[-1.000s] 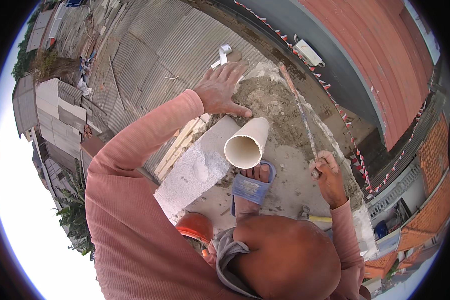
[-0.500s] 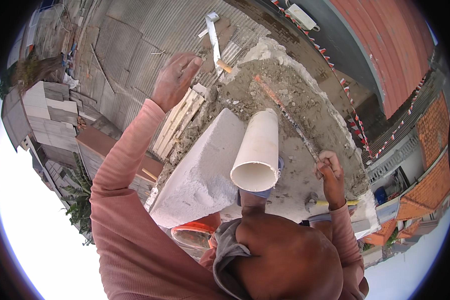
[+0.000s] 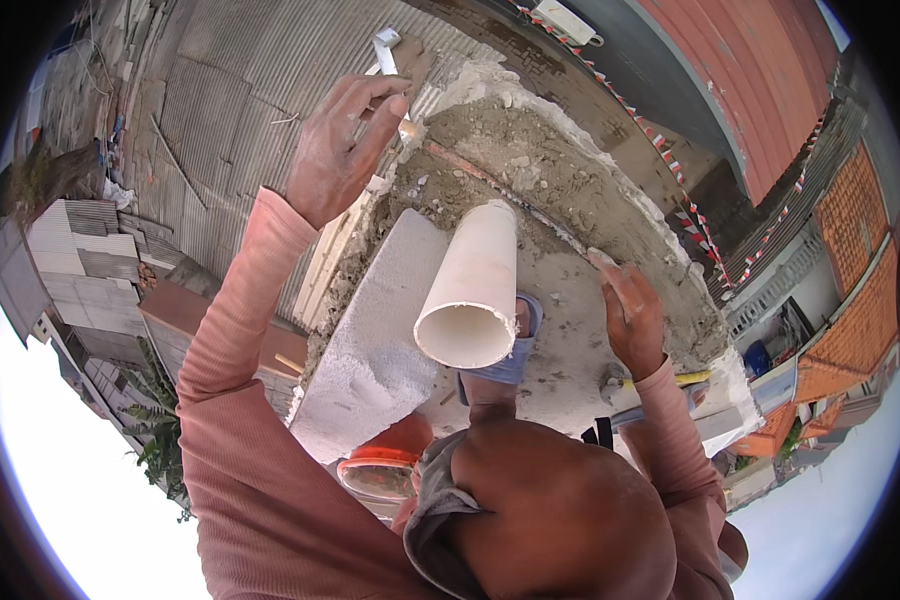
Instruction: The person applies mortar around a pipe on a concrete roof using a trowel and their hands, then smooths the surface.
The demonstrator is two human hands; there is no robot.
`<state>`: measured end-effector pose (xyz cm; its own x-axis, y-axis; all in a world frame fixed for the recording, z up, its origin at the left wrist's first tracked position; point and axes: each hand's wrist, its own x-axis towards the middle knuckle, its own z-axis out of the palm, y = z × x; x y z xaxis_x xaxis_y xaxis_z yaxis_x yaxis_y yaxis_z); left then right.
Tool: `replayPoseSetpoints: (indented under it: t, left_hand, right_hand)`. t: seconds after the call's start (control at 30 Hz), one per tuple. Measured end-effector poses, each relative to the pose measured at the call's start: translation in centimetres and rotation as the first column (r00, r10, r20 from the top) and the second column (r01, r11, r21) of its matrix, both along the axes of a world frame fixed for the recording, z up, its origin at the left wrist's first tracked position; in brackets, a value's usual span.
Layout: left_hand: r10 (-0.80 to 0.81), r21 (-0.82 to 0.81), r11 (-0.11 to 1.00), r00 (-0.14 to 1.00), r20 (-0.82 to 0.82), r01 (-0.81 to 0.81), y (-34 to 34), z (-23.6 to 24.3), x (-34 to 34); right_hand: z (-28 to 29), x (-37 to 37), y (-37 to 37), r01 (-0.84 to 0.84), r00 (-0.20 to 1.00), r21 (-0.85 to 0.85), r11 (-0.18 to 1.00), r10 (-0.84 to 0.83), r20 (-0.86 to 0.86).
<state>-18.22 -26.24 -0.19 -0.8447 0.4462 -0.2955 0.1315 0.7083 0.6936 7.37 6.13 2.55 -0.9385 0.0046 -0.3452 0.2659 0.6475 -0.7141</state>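
Note:
My left hand (image 3: 342,150) is raised at the upper left, thumb and fingers apart, with nothing visible in it. Beyond its fingertips are a pale metal strip (image 3: 386,62) and a small tan wooden piece (image 3: 412,131). My right hand (image 3: 632,312) grips the near end of a thin, rusty metal rod (image 3: 530,210) between its fingers. The rod slants up and left over rough mortar (image 3: 560,165), its far tip near the wooden piece. Between my arms a white plastic pipe (image 3: 485,255) stands on end, its open mouth toward me. Beside it lies a pale grey block (image 3: 375,340).
A hammer with a yellow handle (image 3: 675,380) lies below my right hand. An orange bucket (image 3: 390,440) stands by the block. My sandalled foot (image 3: 500,370) is near the pipe. Corrugated roofing (image 3: 240,110) lies beyond the ledge's broken edge, and bunting (image 3: 660,150) hangs at right.
My right hand has moved up and slightly left, and the rod's far tip has swung left toward the wooden piece. My left hand's fingers have spread. The whole view has shifted slightly.

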Motion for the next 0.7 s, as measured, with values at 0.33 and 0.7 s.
replayPoseSetpoints:
  t: [0.33, 0.7]
  left_hand:
    - [-0.677, -0.136, 0.714, 0.627, -0.385, 0.687, 3.1, 1.3, 1.4]
    - [-0.856, -0.420, 0.514, 0.480, -0.193, 0.748, -0.8, 3.5, -3.6]
  right_hand:
    - [0.4, 1.6, 0.7, 0.563, 0.824, -0.217, 0.797, -0.560, 0.084]
    - [1.4, 1.8, 1.9, 0.573, 0.819, -0.183, 0.799, -0.568, 0.086]
